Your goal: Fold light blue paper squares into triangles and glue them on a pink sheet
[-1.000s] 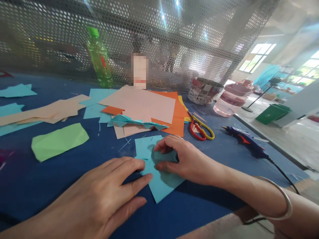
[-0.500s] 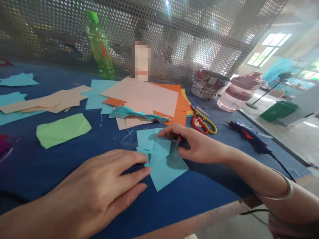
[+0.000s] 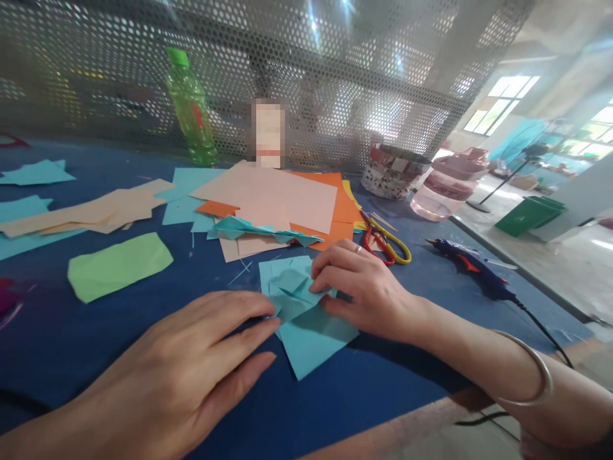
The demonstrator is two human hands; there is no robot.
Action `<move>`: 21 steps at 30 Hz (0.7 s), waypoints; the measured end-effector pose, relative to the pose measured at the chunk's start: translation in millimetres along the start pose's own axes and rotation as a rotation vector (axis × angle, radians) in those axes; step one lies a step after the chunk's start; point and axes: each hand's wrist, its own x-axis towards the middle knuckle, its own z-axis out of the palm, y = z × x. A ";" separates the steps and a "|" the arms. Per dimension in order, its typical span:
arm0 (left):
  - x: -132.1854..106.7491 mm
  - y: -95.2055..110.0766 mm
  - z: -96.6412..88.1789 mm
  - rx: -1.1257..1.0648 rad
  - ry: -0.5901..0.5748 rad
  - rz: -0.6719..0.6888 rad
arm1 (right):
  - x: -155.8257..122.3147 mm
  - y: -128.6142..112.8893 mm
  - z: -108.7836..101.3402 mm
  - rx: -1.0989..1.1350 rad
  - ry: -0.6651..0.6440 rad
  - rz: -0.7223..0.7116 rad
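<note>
A teal paper [image 3: 311, 335] lies at the centre of the blue table [image 3: 96, 332]. At its 7 o'clock, our left hand [image 3: 191, 364] rests flat, grip open, fingertips touching the paper's edge. At its 2 o'clock, our right hand [image 3: 368, 291] has its grip closed, pinching a fold of the paper.

- The right hand [image 3: 364, 291] covers part of the blue paper [image 3: 306, 335]; its grip cannot be told.
- A purple scrap [image 3: 6, 297] is cut off at the left edge.

Bare forearms, silver bangle [image 3: 529, 377], finger ring [image 3: 357, 250]
</note>
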 end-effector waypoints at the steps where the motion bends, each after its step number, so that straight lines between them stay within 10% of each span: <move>1: -0.4 -1.0 0.5 0.006 0.007 0.010 | -0.1 -3.9 -0.4 -0.073 -0.009 -0.027; 21: 1.3 4.1 4.3 -0.012 0.044 0.018 | -0.4 -21.7 -1.5 -0.035 -0.145 -0.227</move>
